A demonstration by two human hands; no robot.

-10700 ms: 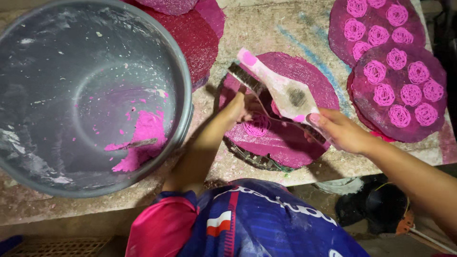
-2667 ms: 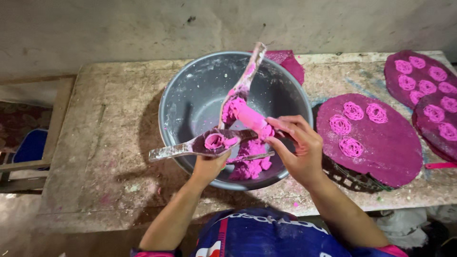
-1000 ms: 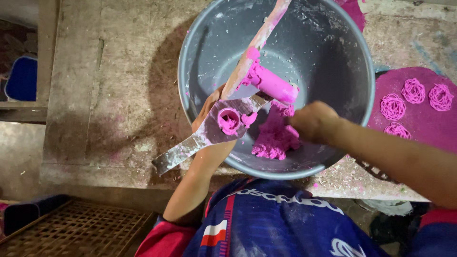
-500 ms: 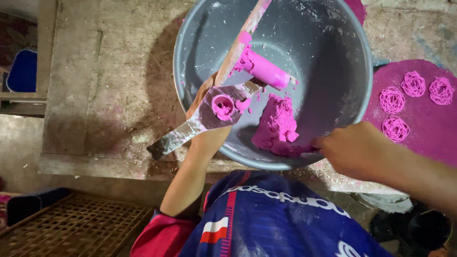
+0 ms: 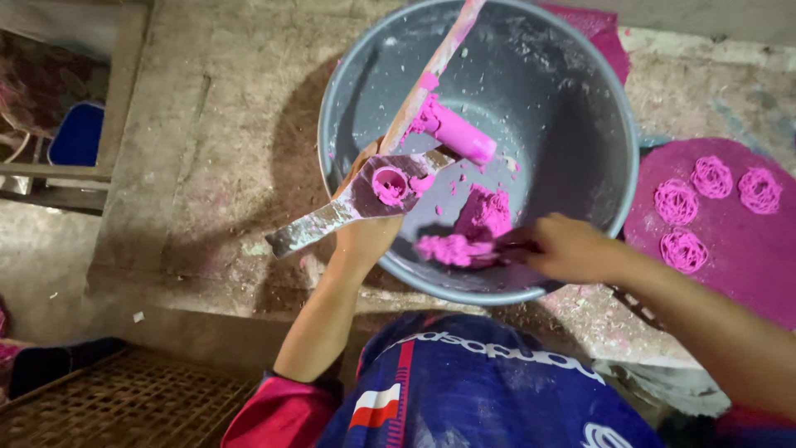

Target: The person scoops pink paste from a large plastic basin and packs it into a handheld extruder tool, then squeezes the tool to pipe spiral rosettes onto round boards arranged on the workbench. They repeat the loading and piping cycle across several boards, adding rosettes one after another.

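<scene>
Meanwhile, the right hand (image 5: 572, 247) had dropped from beside the open dough press (image 5: 390, 178) into the grey basin (image 5: 580, 91), fingers pinching the pink dough (image 5: 468, 236) at its bottom. The left hand (image 5: 365, 236) gripped the press over the rim, its cup partly filled, suggesting a refill.

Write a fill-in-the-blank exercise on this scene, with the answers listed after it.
1. The left hand holds a hinged metal press over the grey ____.
2. The right hand reaches into the lump of ____ dough.
3. The round tray on the right carries ____ coiled noodle nests.

Answers: basin; pink; four
</scene>
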